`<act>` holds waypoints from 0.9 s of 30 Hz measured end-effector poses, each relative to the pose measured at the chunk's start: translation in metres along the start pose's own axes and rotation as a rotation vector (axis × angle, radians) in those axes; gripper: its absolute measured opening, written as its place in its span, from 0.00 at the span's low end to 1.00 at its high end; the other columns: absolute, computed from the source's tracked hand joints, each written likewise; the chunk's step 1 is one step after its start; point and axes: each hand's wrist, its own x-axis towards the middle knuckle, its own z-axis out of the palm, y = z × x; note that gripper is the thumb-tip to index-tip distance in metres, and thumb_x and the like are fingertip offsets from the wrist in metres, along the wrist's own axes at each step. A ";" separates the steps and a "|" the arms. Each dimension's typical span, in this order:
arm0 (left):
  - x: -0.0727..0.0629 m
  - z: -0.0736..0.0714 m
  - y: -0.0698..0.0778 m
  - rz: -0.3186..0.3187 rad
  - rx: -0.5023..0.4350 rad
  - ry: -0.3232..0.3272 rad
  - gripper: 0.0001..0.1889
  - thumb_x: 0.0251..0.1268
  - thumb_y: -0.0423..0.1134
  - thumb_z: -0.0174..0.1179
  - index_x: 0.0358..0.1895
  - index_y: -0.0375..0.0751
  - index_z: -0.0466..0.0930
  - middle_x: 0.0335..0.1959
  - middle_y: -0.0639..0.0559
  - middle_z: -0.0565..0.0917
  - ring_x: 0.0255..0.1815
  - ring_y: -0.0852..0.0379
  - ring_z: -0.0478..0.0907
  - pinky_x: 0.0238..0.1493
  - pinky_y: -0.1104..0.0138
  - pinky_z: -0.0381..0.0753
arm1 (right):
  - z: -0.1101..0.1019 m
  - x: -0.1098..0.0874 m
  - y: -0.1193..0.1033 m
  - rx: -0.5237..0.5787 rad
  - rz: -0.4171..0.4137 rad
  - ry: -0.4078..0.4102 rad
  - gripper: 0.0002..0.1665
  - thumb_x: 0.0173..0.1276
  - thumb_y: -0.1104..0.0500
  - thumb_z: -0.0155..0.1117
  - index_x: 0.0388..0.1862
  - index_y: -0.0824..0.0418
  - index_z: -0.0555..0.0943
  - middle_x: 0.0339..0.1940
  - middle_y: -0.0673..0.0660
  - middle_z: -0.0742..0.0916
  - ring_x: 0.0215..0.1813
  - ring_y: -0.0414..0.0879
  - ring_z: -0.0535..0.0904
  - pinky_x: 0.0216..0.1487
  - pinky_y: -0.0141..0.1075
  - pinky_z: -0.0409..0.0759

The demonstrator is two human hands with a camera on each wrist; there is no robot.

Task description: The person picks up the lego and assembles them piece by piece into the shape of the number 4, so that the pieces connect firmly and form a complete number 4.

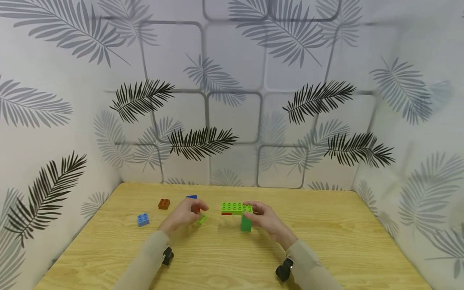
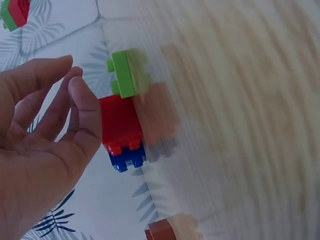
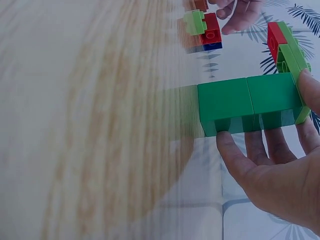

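Note:
My right hand point(image 1: 268, 219) holds a small toy-brick build at its top right, thumb in front and fingers behind. The build has a column of two dark green bricks point(image 3: 250, 102) standing upright on the table. A long light green brick point(image 1: 232, 207) lies across its top and juts left, with a red brick point(image 3: 275, 42) under the far end. My left hand point(image 1: 185, 211) hovers left of it, fingers loosely bent around nothing. Close by its fingertips are a red brick point(image 2: 120, 120), a small light green brick point(image 2: 123, 74) and a dark blue brick point(image 2: 127, 159).
Further left on the wooden table point(image 1: 326, 225) lie a brown brick point(image 1: 164, 204) and a light blue brick point(image 1: 143, 219). A leaf-patterned backdrop point(image 1: 235, 117) rises behind the table and along both sides.

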 end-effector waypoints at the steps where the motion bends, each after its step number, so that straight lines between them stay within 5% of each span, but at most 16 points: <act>1: 0.000 -0.001 -0.001 -0.005 0.014 -0.006 0.17 0.58 0.20 0.57 0.51 0.32 0.81 0.48 0.37 0.82 0.42 0.50 0.76 0.42 0.61 0.79 | 0.000 0.000 0.000 0.000 0.000 0.000 0.29 0.68 0.51 0.66 0.67 0.54 0.75 0.67 0.61 0.75 0.65 0.53 0.72 0.61 0.49 0.77; 6: 0.000 -0.002 -0.007 -0.047 0.052 -0.023 0.20 0.54 0.19 0.59 0.51 0.35 0.82 0.51 0.42 0.83 0.53 0.44 0.78 0.49 0.56 0.80 | -0.001 0.001 0.002 -0.001 -0.001 -0.002 0.29 0.68 0.50 0.67 0.67 0.53 0.75 0.66 0.60 0.76 0.63 0.52 0.73 0.60 0.49 0.78; 13: 0.003 -0.004 -0.013 -0.052 0.120 -0.048 0.22 0.49 0.20 0.65 0.49 0.39 0.84 0.49 0.48 0.84 0.50 0.50 0.79 0.51 0.56 0.79 | -0.001 0.001 0.003 -0.005 0.000 -0.003 0.29 0.68 0.50 0.67 0.66 0.53 0.75 0.64 0.61 0.77 0.61 0.51 0.75 0.60 0.49 0.78; 23: 0.000 -0.005 -0.012 -0.105 0.067 -0.164 0.21 0.48 0.22 0.69 0.50 0.34 0.82 0.50 0.43 0.84 0.52 0.47 0.79 0.43 0.59 0.83 | 0.002 0.001 0.007 0.005 0.002 -0.002 0.28 0.68 0.50 0.67 0.66 0.52 0.75 0.71 0.63 0.71 0.70 0.59 0.67 0.61 0.50 0.77; 27: 0.003 -0.003 -0.009 -0.101 0.149 -0.159 0.20 0.48 0.26 0.72 0.48 0.39 0.84 0.47 0.47 0.85 0.50 0.49 0.79 0.53 0.55 0.80 | 0.000 0.002 0.005 0.003 -0.012 -0.009 0.29 0.69 0.51 0.65 0.68 0.53 0.74 0.73 0.64 0.69 0.72 0.61 0.64 0.63 0.53 0.75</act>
